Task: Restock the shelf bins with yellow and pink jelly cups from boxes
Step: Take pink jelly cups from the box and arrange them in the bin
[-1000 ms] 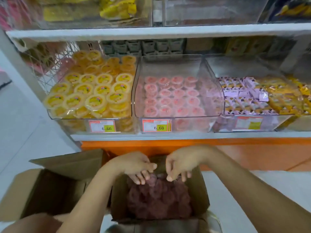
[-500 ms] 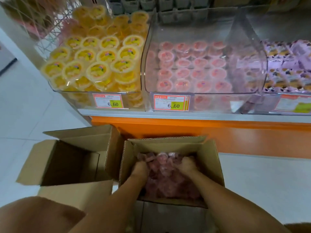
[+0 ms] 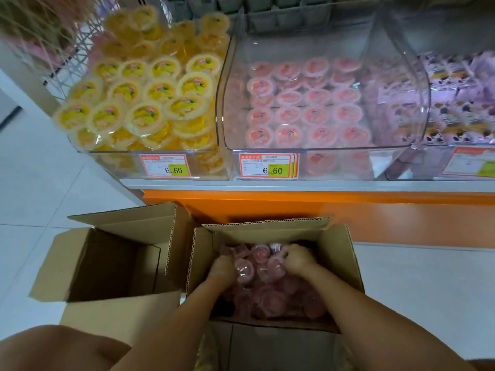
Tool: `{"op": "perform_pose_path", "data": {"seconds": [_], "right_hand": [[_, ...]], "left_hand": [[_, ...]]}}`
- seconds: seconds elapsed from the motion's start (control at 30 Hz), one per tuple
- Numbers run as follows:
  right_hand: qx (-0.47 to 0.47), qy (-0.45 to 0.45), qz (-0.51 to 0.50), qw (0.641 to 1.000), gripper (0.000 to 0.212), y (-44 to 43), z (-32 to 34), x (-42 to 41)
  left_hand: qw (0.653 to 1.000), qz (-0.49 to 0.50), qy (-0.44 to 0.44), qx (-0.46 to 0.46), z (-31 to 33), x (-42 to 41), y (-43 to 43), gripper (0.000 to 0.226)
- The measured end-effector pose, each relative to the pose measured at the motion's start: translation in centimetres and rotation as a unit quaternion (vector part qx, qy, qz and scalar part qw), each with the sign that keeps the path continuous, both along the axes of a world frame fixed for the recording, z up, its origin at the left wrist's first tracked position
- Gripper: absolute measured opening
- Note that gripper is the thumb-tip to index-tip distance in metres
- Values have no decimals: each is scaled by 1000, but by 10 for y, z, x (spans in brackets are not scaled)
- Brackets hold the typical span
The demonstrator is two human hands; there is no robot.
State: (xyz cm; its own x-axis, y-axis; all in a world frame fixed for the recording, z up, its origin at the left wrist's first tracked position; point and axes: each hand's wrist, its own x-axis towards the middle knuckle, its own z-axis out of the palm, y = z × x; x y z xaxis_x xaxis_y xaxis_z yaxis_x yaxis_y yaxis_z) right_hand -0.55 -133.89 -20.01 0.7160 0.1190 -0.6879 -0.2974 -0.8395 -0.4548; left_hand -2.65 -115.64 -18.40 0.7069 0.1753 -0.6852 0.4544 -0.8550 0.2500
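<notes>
The right hand [image 3: 297, 259] gripped pink jelly cups [image 3: 267, 285] in the box [image 3: 334, 245]; the left hand [image 3: 222, 269] hid its grip. The cups seemed light, slick, best held by rims.

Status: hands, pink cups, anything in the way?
Right hand grip curled on pink plastic jelly cups in open brown cardboard box. Left hand buried among them, grip hidden. Clear plastic bin above, path unobstructed.

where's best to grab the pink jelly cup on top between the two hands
Likely from straight above, grip pinching opposite sides of its round rim. The pink jelly cup lies on top of the loose pile, neighbours crowd its lower body, and the cardboard box walls block a sideways approach.
</notes>
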Motion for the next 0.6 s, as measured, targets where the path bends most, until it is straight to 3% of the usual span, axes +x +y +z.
{"op": "perform_pose_path", "data": {"seconds": [0.1,0.2,0.4,0.6], "right_hand": [[97,66,-38,992,26,-10,19,5],[189,67,-33,979,28,-28,71,7],[326,-8,108,939,26,-78,213,-5],[386,-198,-62,899,30,-104,304,-15]], "left_hand": [[989,80,-9,-122,18,0,-1,12],[944,179,-6,-277,54,-3,-5,18],[940,43,-58,-333,172,6,-8,11],[869,14,-220,-444,265,16,-31,13]]}}
